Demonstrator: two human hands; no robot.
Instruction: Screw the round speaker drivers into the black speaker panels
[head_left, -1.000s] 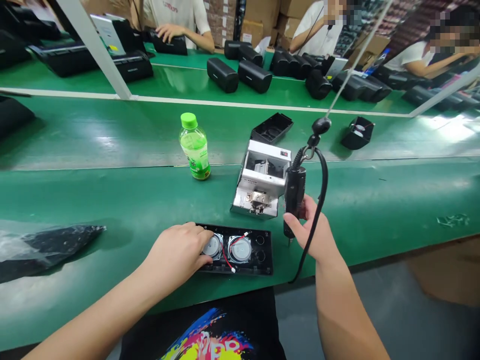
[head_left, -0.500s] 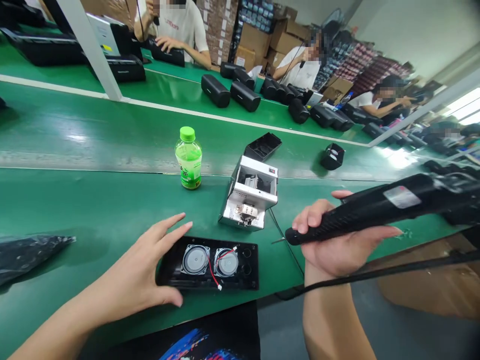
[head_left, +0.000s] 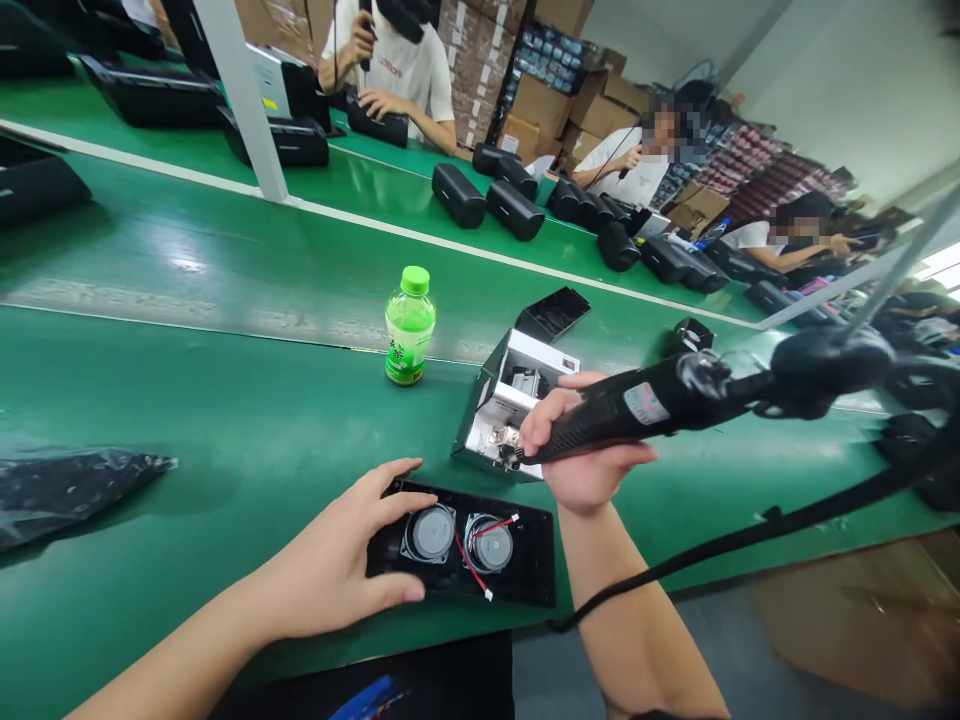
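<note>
Gripping an electric screwdriver (head_left: 637,410) closed in the right hand (head_left: 589,450), tip just over a metal fixture (head_left: 499,430) at that hand's 9 o'clock; left hand (head_left: 322,565) open, fingers spread, resting on a black speaker panel (head_left: 532,560) at its 3 o'clock, not clamping it. Risk: light contact lets the panel slide; cord (head_left: 750,535) tension could drag the tip across the red wire (head_left: 469,565).

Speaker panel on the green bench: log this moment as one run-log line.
Left hand: on black speaker panel | Right hand: holding electric screwdriver | Panel: two drivers, red-black wire
</note>
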